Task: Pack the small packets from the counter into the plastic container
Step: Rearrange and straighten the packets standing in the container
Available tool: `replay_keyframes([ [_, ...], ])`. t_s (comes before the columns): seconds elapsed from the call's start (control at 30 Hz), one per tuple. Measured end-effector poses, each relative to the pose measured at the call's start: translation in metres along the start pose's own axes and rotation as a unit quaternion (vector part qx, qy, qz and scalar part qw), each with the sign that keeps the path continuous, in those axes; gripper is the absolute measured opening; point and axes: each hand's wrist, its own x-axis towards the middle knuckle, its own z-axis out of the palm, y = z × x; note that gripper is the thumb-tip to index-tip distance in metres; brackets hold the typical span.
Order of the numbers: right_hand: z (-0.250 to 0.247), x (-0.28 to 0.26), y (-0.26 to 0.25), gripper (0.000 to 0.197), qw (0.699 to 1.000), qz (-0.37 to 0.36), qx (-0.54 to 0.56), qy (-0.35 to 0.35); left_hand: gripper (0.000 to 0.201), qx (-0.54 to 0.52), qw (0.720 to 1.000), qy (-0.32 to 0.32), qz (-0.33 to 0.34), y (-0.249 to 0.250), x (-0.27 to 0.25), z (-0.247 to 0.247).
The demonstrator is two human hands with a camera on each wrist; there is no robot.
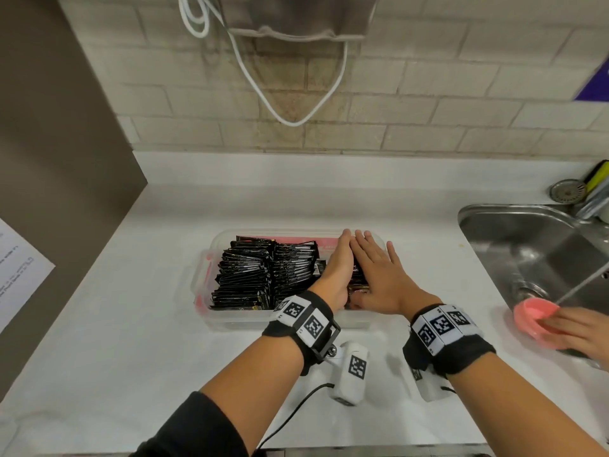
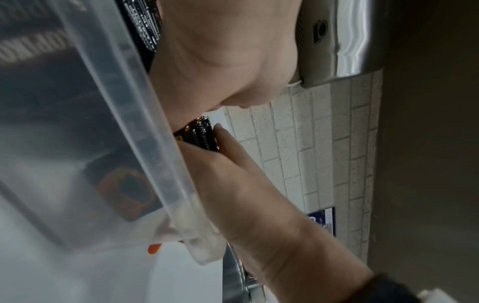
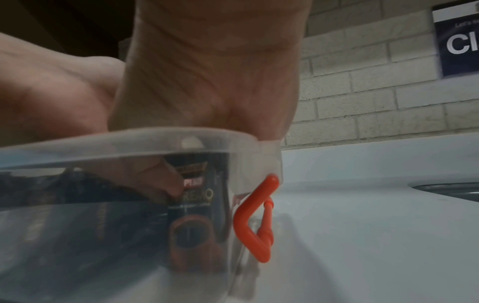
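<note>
A clear plastic container (image 1: 230, 319) with red clips stands on the white counter, packed with rows of upright black packets (image 1: 253, 275). My left hand (image 1: 336, 265) stands edge-on in the container's right part, fingers straight, pressing a small bunch of packets (image 1: 357, 282) from the left. My right hand (image 1: 379, 272) lies flat over that bunch with its fingers spread. The left wrist view shows the packet edges (image 2: 204, 135) between both hands above the container's wall (image 2: 116, 102). In the right wrist view my thumb touches a packet (image 3: 194, 194) behind the clear wall, near an orange clip (image 3: 249, 221).
A steel sink (image 1: 527, 245) lies to the right, where another person's hand holds a pink cup (image 1: 535, 316) under running water. A drain strainer (image 1: 567, 191) sits behind it. A paper sheet (image 1: 19, 268) lies at the left, and a white cable (image 1: 290, 120) hangs on the brick wall.
</note>
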Motion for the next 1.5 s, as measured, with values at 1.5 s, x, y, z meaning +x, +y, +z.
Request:
replay_keyframes([
  [1.5,0.0,0.013,-0.069,0.041,0.993,-0.073,-0.089,0.003,0.025,0.827,0.463,-0.03,0.316,0.038,-0.046,-0.112],
])
